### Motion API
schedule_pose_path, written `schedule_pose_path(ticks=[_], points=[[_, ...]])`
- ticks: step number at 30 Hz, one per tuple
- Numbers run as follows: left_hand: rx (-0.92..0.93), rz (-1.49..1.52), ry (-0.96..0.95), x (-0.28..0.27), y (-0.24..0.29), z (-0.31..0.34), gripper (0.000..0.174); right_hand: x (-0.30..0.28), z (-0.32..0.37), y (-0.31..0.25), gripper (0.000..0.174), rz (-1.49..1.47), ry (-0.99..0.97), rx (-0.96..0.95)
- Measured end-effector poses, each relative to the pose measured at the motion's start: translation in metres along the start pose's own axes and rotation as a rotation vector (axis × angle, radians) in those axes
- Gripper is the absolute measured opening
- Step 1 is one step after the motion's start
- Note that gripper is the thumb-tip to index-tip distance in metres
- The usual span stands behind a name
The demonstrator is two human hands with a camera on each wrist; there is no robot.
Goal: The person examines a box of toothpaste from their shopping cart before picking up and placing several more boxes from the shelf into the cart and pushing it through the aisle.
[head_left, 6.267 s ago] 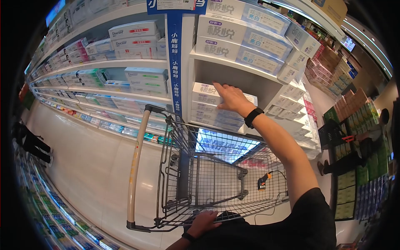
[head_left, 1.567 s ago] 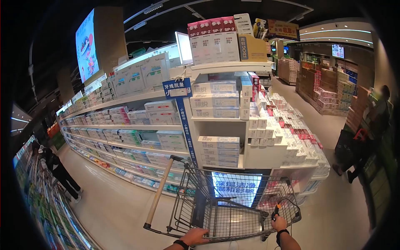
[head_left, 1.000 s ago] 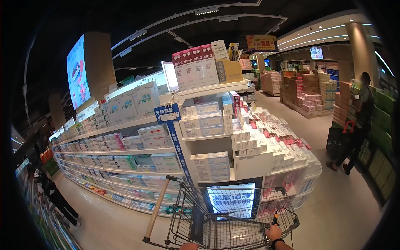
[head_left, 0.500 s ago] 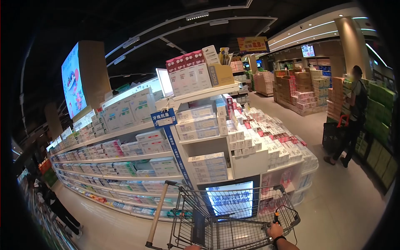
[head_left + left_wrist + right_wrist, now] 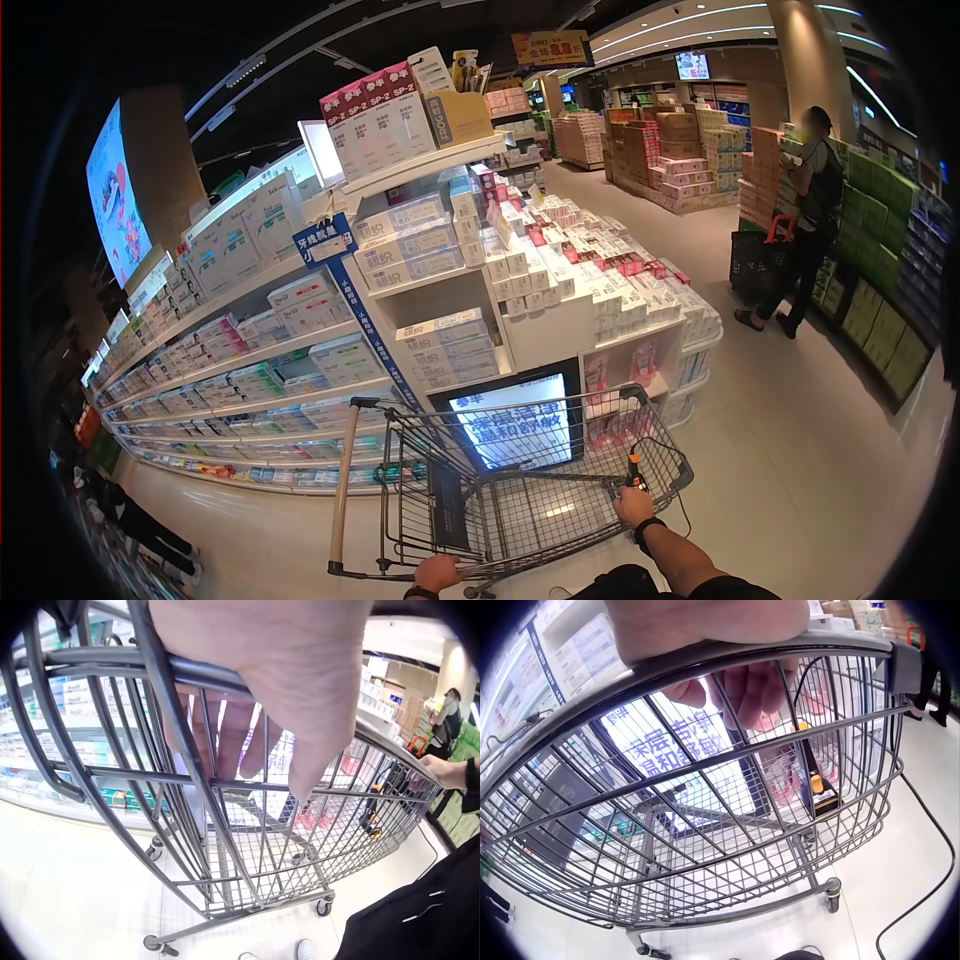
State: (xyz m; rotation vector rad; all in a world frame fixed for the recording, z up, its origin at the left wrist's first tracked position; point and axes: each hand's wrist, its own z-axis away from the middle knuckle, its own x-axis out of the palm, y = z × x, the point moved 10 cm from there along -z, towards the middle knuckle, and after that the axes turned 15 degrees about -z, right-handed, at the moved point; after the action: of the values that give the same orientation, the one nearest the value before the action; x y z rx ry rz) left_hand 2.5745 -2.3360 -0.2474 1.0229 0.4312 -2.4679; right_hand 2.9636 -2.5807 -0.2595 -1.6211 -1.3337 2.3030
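Observation:
A grey wire shopping cart (image 5: 446,505) stands sideways in front of me, its beige handle (image 5: 343,480) to the left. My left hand (image 5: 437,573) grips the near top rail close to the handle end; in the left wrist view its fingers hang over the rail into the basket. Further along the same rim (image 5: 705,654), my right hand (image 5: 633,507) holds on with fingers curled over to the inside. Just beyond those fingers, a black-and-yellow corded handheld device (image 5: 819,787) hangs inside the basket, its cable (image 5: 949,862) trailing outside the cart.
Behind the cart is a shelf end with stacked white boxes (image 5: 440,345) and a lit screen (image 5: 515,425). Stepped rows of small boxes (image 5: 590,240) lie to its right. A person (image 5: 815,190) with a black basket (image 5: 755,262) stands in the right aisle, another person (image 5: 135,520) at far left.
My right hand, earlier on the stacked boxes on the shelf, has come down to the cart's rim. The view has lifted and turned right, and the shelves appear further left.

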Motion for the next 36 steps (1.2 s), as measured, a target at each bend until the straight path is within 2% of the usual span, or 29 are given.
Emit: schedule_pose_path(ticks=[7, 9, 15, 17, 18, 21, 23, 24, 28, 36], points=[[-0.051, -0.027, 0.069, -0.002, 0.013, 0.014, 0.061, -0.01, 0.012, 0.009, 0.023, -0.041, -0.03, -0.063], [-0.048, -0.042, 0.088, -0.006, 0.024, 0.02, 0.058, -0.013, 0.013, 0.019, 0.02, -0.062, 0.012, -0.102], [-0.079, -0.013, 0.148, 0.001, 0.057, 0.032, 0.054, -0.029, 0.019, 0.042, 0.019, -0.12, -0.063, -0.177], [-0.129, 0.009, 0.084, 0.0, 0.075, 0.04, 0.051, -0.037, 0.02, 0.055, 0.019, -0.123, -0.099, -0.199], [-0.136, -0.022, 0.116, 0.01, 0.079, 0.036, 0.051, -0.041, 0.022, 0.063, 0.019, -0.126, -0.136, -0.192], [-0.176, 0.032, 0.15, -0.004, 0.124, 0.049, 0.053, -0.06, 0.019, 0.083, 0.019, -0.143, -0.174, -0.246], [-0.128, 0.014, 0.227, -0.016, 0.169, 0.04, 0.053, -0.066, 0.021, 0.099, 0.019, -0.167, -0.196, -0.253], [-0.1, 0.006, 0.256, -0.019, 0.197, 0.039, 0.053, -0.068, 0.023, 0.103, 0.018, -0.169, -0.189, -0.315], [-0.04, 0.076, 0.264, -0.038, 0.29, 0.02, 0.051, -0.083, 0.031, 0.133, 0.018, -0.175, -0.224, -0.283], [0.024, 0.14, 0.246, -0.041, 0.374, 0.022, 0.043, -0.132, 0.039, 0.179, 0.019, -0.19, -0.27, -0.2]])
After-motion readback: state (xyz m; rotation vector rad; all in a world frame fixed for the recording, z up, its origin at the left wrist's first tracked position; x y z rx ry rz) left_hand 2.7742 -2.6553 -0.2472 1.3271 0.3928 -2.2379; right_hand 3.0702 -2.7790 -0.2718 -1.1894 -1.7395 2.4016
